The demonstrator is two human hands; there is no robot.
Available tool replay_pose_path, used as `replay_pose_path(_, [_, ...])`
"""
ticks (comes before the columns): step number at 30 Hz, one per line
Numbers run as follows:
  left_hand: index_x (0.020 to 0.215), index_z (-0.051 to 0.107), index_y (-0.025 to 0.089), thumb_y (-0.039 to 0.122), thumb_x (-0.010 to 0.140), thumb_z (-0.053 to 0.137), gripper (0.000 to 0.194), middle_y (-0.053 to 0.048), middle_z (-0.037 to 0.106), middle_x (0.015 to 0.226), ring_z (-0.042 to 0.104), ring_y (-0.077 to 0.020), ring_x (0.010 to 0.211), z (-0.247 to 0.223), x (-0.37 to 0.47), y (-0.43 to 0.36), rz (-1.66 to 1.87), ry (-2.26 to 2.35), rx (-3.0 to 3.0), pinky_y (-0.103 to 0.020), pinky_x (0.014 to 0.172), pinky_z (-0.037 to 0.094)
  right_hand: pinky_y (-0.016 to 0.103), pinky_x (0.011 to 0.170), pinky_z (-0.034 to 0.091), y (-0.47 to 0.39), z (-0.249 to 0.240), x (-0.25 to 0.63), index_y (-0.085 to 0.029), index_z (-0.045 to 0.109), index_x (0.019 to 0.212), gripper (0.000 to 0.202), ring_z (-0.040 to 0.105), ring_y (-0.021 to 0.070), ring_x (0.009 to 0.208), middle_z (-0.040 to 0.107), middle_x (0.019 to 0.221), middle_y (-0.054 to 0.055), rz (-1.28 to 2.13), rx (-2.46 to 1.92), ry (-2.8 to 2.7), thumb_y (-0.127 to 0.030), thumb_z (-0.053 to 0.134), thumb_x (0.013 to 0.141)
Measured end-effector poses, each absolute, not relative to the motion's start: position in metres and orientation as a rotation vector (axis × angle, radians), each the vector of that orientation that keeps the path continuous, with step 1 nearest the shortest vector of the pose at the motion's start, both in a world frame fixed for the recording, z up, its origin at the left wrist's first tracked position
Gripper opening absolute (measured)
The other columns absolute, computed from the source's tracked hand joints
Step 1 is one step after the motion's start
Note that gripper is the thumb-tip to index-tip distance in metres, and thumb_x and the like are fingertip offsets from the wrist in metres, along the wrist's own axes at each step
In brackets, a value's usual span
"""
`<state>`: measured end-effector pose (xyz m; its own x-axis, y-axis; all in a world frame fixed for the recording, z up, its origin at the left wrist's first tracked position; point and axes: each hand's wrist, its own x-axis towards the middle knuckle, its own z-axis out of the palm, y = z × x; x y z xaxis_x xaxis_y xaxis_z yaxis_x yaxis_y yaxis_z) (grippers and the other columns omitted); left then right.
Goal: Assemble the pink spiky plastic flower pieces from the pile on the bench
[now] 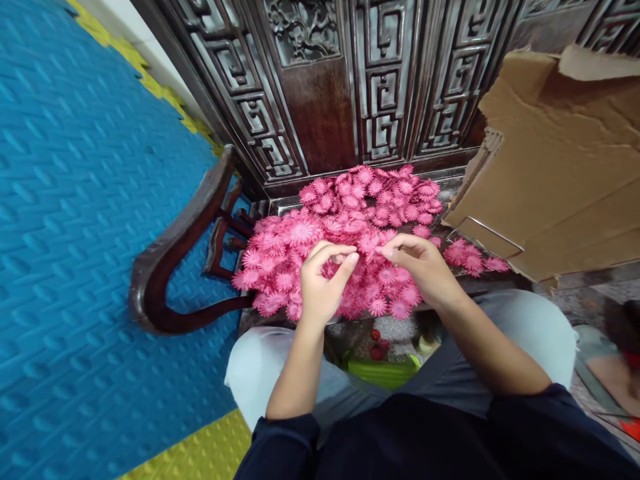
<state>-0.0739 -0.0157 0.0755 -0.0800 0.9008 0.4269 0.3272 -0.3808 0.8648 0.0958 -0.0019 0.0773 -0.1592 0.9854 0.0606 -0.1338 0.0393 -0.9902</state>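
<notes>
Left hand (320,283) is in a thumb-and-index pinch, tips about together; can't tell if anything thin is in it. Right hand (427,270) is pinched shut, looks like on the rim of a pink flower (370,241), just above the main flower pile (285,280). Pile covers the left part of the bench seat (480,283), from the armrest (165,267) end to near the front edge by my knees (260,353), and back toward the carved panel (323,113). Small flower cluster (467,257) sits nearer the right end, beside the cardboard (555,173) and its wire loop (485,233). My read for clean work: grip light, right at the rim, since thin petals probably crease under pressure. Steady with the right, make the fine moves with the left fingertips. Work just above the pile so cuffs and wrists don't drag loose ones over the front edge. One flower per pinch; stacked ones likely cling, so check for a double.
</notes>
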Motion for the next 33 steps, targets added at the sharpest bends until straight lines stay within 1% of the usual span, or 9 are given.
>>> replay_pose_path(5, [0.078,0.068,0.019,0.031,0.071,0.070,0.013,0.001,0.056,0.071,0.051,-0.0105,0.067,0.076,-0.067,-0.018,1.348,1.225,1.593,-0.025,0.067,0.043,0.028,0.066,0.039,-0.005,0.077,0.093,-0.020,0.065,0.067,0.012,0.051,0.0109,0.064,0.062,0.067,-0.002,1.442,-0.984,-1.347,-0.030,0.071,0.068])
replay_pose_path(9, [0.077,0.068,0.019,0.032,0.071,0.069,0.014,0.001,0.056,0.070,0.050,-0.0107,0.068,0.075,-0.068,-0.018,1.271,1.180,1.555,-0.025,0.067,0.042,0.028,0.064,0.037,-0.004,0.074,0.092,-0.019,0.065,0.068,0.011,0.049,0.0105,0.063,0.060,0.065,-0.002,1.452,-0.980,-1.388,-0.029,0.070,0.069])
replay_pose_path(11, [0.077,0.068,0.019,0.032,0.071,0.069,0.014,0.001,0.055,0.069,0.050,-0.0108,0.068,0.073,-0.068,-0.017,1.253,1.168,1.524,-0.025,0.066,0.041,0.028,0.064,0.037,-0.004,0.073,0.093,-0.019,0.066,0.069,0.011,0.049,0.0105,0.063,0.060,0.065,-0.003,1.449,-0.977,-1.397,-0.029,0.070,0.069])
replay_pose_path(15, [0.076,0.069,0.020,0.032,0.070,0.070,0.014,0.001,0.053,0.067,0.049,-0.0110,0.067,0.070,-0.071,-0.015,1.242,1.163,1.472,-0.026,0.066,0.040,0.029,0.069,0.041,-0.004,0.074,0.093,-0.020,0.067,0.071,0.013,0.054,0.0117,0.069,0.064,0.071,-0.001,1.452,-0.947,-1.403,-0.033,0.070,0.070])
replay_pose_path(20, [0.073,0.069,0.021,0.031,0.071,0.069,0.010,0.001,0.054,0.066,0.049,-0.0115,0.067,0.072,-0.073,-0.015,1.235,1.160,1.517,-0.026,0.066,0.039,0.030,0.070,0.043,-0.004,0.076,0.094,-0.022,0.068,0.072,0.010,0.056,0.0120,0.069,0.066,0.073,-0.001,1.404,-0.935,-1.468,-0.032,0.069,0.071])
replay_pose_path(23, [0.070,0.067,0.020,0.030,0.073,0.067,0.011,0.001,0.054,0.066,0.049,-0.0120,0.066,0.073,-0.074,-0.016,1.287,1.174,1.516,-0.027,0.066,0.040,0.031,0.072,0.044,-0.005,0.077,0.095,-0.022,0.069,0.073,0.010,0.057,0.0125,0.070,0.067,0.074,0.000,1.384,-0.941,-1.476,-0.032,0.068,0.072])
replay_pose_path(30, [0.062,0.059,0.018,0.032,0.077,0.060,0.020,0.001,0.052,0.065,0.048,-0.0122,0.065,0.065,-0.076,-0.013,1.399,1.133,1.400,-0.026,0.065,0.039,0.029,0.069,0.044,-0.003,0.078,0.097,-0.022,0.067,0.068,0.008,0.057,0.0118,0.068,0.066,0.070,-0.001,1.341,-0.980,-1.389,-0.030,0.069,0.071])
replay_pose_path(33, [0.065,0.061,0.019,0.035,0.076,0.062,0.019,0.002,0.052,0.066,0.047,-0.0114,0.065,0.067,-0.076,-0.014,1.399,1.139,1.409,-0.025,0.065,0.039,0.028,0.070,0.043,-0.003,0.077,0.098,-0.023,0.068,0.070,0.006,0.057,0.0112,0.069,0.066,0.072,-0.002,1.338,-0.961,-1.398,-0.028,0.068,0.072])
